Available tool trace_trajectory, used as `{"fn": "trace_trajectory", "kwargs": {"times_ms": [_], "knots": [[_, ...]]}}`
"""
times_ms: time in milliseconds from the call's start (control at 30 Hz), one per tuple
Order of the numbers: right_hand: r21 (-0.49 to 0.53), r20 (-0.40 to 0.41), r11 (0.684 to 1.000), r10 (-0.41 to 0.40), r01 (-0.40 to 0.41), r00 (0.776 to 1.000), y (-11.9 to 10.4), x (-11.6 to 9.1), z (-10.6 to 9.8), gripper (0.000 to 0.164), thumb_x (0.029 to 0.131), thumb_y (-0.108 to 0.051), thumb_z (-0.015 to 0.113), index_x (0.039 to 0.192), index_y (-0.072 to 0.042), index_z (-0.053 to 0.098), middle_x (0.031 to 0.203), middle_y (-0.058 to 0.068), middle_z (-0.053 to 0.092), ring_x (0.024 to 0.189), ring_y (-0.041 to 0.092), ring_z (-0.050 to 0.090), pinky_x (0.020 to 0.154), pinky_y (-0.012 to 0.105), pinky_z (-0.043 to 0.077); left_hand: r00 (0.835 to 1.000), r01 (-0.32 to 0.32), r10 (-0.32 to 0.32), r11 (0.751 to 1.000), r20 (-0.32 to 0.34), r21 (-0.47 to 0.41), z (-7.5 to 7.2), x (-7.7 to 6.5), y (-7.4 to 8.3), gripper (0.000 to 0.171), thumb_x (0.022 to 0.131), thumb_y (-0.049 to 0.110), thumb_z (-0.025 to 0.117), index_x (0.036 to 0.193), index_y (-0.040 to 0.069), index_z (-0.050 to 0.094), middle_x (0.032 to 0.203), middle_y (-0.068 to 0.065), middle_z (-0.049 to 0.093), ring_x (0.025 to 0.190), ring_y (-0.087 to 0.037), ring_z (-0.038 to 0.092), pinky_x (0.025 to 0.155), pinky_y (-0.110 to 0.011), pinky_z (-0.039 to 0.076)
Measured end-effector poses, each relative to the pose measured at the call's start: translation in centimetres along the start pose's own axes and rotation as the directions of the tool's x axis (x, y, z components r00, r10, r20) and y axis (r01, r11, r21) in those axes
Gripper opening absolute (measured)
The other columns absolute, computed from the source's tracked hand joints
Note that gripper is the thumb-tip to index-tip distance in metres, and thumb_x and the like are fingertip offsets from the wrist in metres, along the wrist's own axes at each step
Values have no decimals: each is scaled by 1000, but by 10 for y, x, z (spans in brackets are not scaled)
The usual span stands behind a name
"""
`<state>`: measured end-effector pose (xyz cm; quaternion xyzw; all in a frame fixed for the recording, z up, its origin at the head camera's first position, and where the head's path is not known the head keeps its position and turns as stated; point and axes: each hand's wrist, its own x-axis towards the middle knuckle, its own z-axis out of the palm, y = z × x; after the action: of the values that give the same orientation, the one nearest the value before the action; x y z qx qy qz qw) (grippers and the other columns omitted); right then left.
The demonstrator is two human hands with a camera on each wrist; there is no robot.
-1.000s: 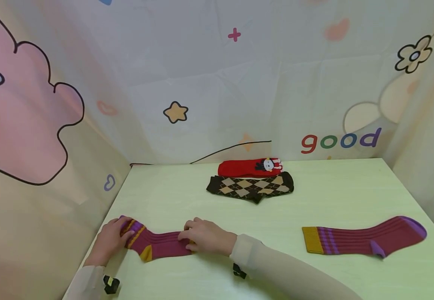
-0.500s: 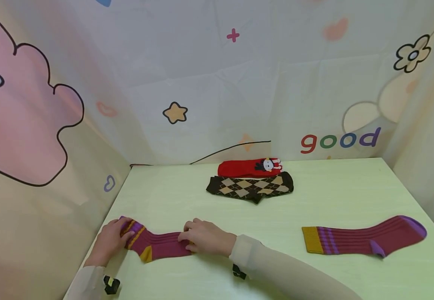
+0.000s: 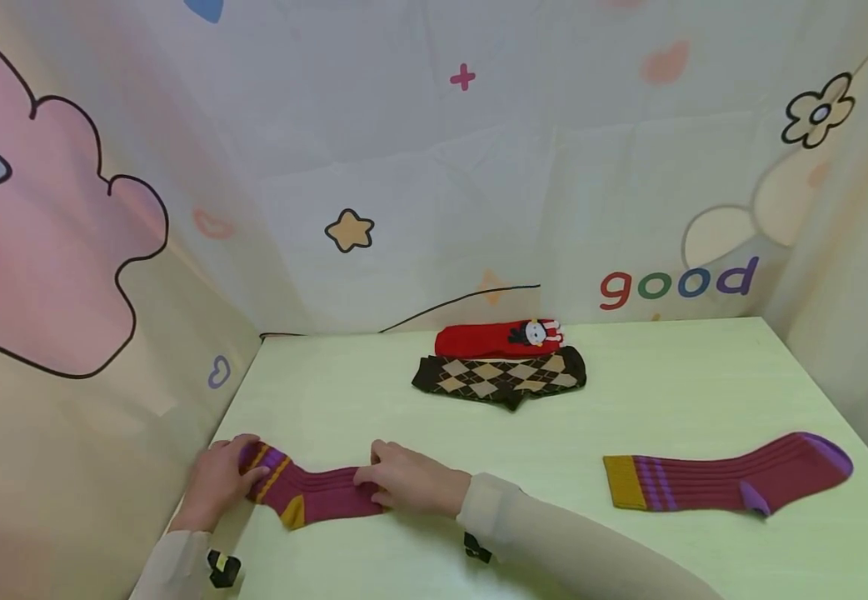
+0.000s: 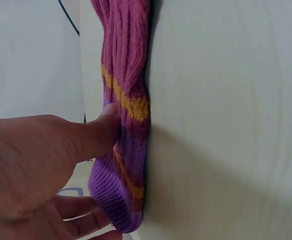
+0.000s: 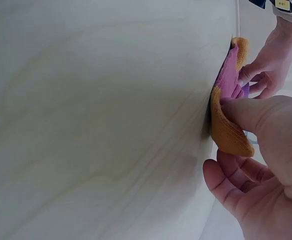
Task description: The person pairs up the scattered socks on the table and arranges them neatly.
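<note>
A maroon sock (image 3: 332,493) with a mustard heel and purple and mustard stripes lies at the front left, between both hands. My left hand (image 3: 212,483) pinches its purple cuff end, thumb on top across the stripes and fingers at the far edge of the purple cuff (image 4: 108,192) in the left wrist view. At the other end, my right hand (image 3: 421,481) has its thumb on the mustard toe (image 5: 231,136), with fingertips just under the toe's edge in the right wrist view. That toe bends up slightly and is mostly hidden by the hand in the head view.
Another maroon sock (image 3: 704,485), with mustard cuff and purple heel and toe, lies flat at the right. At the back middle, a brown argyle sock (image 3: 490,377) lies against a red sock (image 3: 475,341) with a cartoon figure. A printed curtain (image 3: 404,150) surrounds the pale table (image 3: 554,533).
The head view has shifted slightly. Both hands keep their places on the sock, with the right fingers moving only a little.
</note>
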<state>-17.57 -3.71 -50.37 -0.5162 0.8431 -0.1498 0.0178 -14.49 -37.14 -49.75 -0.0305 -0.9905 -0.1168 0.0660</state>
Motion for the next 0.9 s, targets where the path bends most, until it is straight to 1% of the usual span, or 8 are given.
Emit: {"fn": "trace_trajectory", "kwargs": {"times_ms": [100, 200, 367, 500, 600, 700, 800, 900], "knots": [[7, 0, 1000, 9, -9, 1000, -2, -1, -2, 29, 96, -21, 76, 124, -22, 73, 99, -3, 57, 83, 5, 47, 71, 13, 40, 999, 28, -28, 1000, 28, 6, -1, 0, -2, 53, 86, 25, 83, 127, -2, 63, 107, -29, 67, 92, -44, 61, 83, -60, 49], [-9, 2, 1000, 15, -15, 1000, -5, -1, -3, 27, 96, -20, 74, 124, -22, 73, 98, -3, 61, 82, 5, 49, 72, 13, 40, 998, 47, -47, 999, 47, 10, -2, 1, -2, 56, 86, 27, 84, 129, -1, 62, 105, -27, 67, 90, -41, 60, 80, -59, 51], [-57, -3, 998, 33, -33, 999, -8, -2, -3, 25, 97, -18, 73, 122, -21, 74, 96, -4, 66, 81, 6, 51, 72, 14, 41, 996, 74, -74, 997, 39, 8, -3, 1, -2, 57, 85, 28, 84, 130, 1, 62, 105, -28, 66, 91, -42, 59, 79, -60, 51], [-77, -11, 995, 59, -60, 998, -8, -2, -2, 22, 97, -17, 72, 118, -21, 76, 94, -4, 67, 80, 6, 53, 71, 15, 43, 995, 99, -98, 995, 31, -18, -4, 0, -1, 54, 86, 24, 84, 129, 0, 62, 105, -29, 63, 90, -41, 57, 78, -60, 51], [-78, -17, 994, 71, -72, 997, -7, -3, -1, 22, 98, -14, 70, 117, -22, 76, 94, -4, 66, 79, 6, 54, 70, 15, 44, 994, 106, -105, 994, 13, -36, -4, 0, -1, 43, 89, 14, 78, 127, -1, 63, 103, -28, 61, 88, -39, 57, 76, -58, 51], [-89, -15, 994, 69, -70, 997, -6, -3, -1, 25, 98, -10, 68, 117, -25, 77, 94, -5, 66, 78, 5, 54, 66, 15, 44, 995, 102, -103, 994, -15, -47, -3, 1, -3, 33, 90, 2, 67, 123, -1, 64, 100, -26, 61, 84, -37, 57, 73, -56, 51], [-86, -8, 994, 67, -67, 998, -4, -3, -2, 29, 97, -7, 67, 116, -27, 77, 94, -5, 65, 77, 3, 54, 64, 14, 43, 994, 98, -100, 994, -34, -49, -2, 1, -5, 33, 89, -2, 59, 121, -1, 65, 98, -25, 62, 81, -37, 57, 72, -56, 51], [-56, -4, 996, 65, -65, 998, -4, -5, -5, 30, 96, -5, 69, 116, -26, 77, 96, -5, 65, 79, 3, 54, 66, 14, 43, 993, 101, -103, 994, -50, -50, -3, 2, -8, 33, 89, -1, 58, 121, -1, 65, 101, -26, 64, 84, -40, 57, 74, -58, 50]]}}
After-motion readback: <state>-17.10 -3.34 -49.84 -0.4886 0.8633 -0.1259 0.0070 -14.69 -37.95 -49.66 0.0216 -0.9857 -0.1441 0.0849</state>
